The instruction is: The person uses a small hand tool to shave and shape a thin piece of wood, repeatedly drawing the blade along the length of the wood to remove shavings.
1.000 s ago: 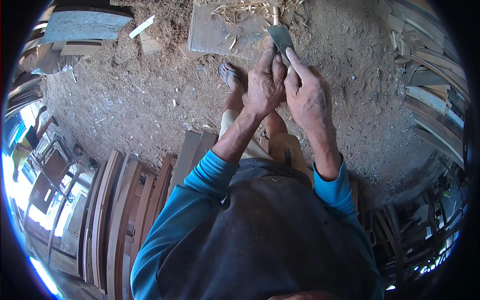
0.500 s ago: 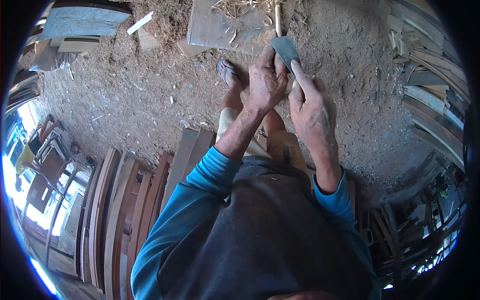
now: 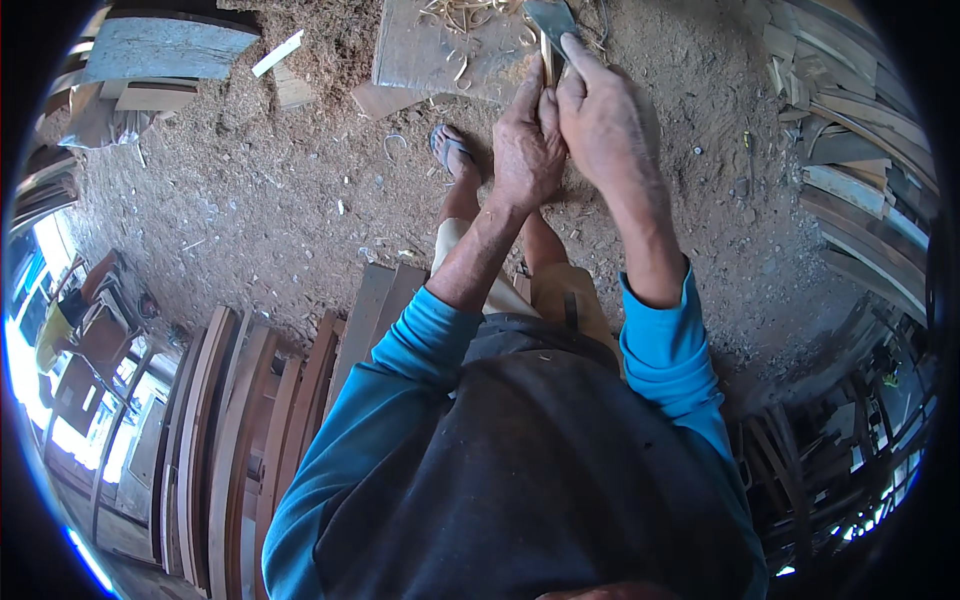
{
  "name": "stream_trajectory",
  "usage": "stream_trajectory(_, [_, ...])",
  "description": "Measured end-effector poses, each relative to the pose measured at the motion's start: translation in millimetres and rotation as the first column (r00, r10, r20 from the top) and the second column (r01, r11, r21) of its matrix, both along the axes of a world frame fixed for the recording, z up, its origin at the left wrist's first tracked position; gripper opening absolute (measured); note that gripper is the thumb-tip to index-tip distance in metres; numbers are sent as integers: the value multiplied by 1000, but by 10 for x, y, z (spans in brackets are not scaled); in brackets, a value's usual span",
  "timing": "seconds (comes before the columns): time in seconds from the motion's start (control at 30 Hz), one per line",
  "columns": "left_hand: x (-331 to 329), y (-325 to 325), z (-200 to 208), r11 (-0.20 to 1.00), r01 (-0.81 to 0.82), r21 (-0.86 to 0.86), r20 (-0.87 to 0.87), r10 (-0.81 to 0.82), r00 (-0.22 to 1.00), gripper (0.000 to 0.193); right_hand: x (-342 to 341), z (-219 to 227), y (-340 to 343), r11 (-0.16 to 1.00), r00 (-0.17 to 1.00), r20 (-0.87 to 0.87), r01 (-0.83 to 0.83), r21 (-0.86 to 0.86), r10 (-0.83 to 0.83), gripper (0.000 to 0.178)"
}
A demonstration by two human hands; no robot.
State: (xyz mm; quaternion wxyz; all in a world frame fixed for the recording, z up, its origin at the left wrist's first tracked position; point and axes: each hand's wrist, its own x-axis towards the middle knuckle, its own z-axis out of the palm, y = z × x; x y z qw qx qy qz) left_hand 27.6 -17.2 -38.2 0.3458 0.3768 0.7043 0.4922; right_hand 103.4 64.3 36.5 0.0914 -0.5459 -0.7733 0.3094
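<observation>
My left hand (image 3: pixel 530 155) is closed around the near end of a narrow, pale wooden strip (image 3: pixel 546 55), which points away from me. In my right hand (image 3: pixel 605 125) is a broad-bladed knife (image 3: pixel 552 22), its flat grey blade lying across the strip beyond my left fingers. The index finger of my right hand stretches along the blade, and the handle is hidden in the fist. Both hands are close together, almost touching. Curly wood shavings (image 3: pixel 478 18) lie on a worn board (image 3: pixel 415 50) under the far end of the strip.
Sawdust and chips cover the ground (image 3: pixel 270 190). Long planks (image 3: pixel 235 430) stand stacked at my left, and more timber (image 3: pixel 870 230) is piled on the right. My sandalled foot (image 3: pixel 455 150) is beside the board. Another person (image 3: pixel 55 330) sits at the far left.
My right hand has pushed the knife away from me along the strip, from beside my left fingers toward its far part. My left hand keeps its hold and has barely shifted.
</observation>
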Motion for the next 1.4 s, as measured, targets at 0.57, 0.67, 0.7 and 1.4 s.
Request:
stream_trajectory(0.57, [-69, -12, 135, 995, 4, -103, 193, 16, 981, 35, 246, 77, -551, 997, 997, -51, 47, -58, -50, 36])
stream_trajectory(0.67, [-67, -22, 109, 996, -18, -86, 147, 30, 989, 45, 154, -4, -435, 999, 999, -39, 35, -6, -35, 35])
stream_trajectory(0.7, [-55, -24, 26, 998, -24, -56, 91, 29, 995, 46, 115, -34, -378, 999, 999, -31, 28, 28, -27, 36])
stream_trajectory(1.4, [-167, -103, 140, 993, -2, -115, 271, 33, 962, 36, 381, 216, -425, 992, 990, -137, -33, -123, 16, 40])
